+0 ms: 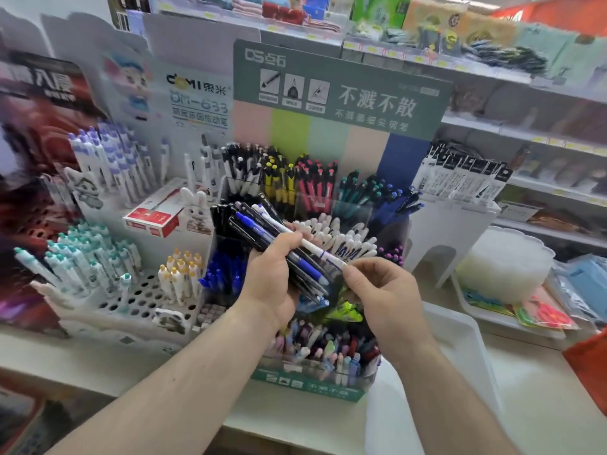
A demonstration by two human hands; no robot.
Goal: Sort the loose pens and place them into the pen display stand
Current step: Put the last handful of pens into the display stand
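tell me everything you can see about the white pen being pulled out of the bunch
The white pen is slim and looks plastic, with a white barrel, a thin purple ring and purple print near its lower end. It lies slanted, upper end at the upper left among the bunch of dark and blue pens, lower end toward the lower right. The left hand holds the bunch with the pen on top; the right hand pinches its lower tip. It hangs above the pen display stand.

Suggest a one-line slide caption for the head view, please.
Left hand grips a bundle of pens while right hand pinches a white pen before the display stand.
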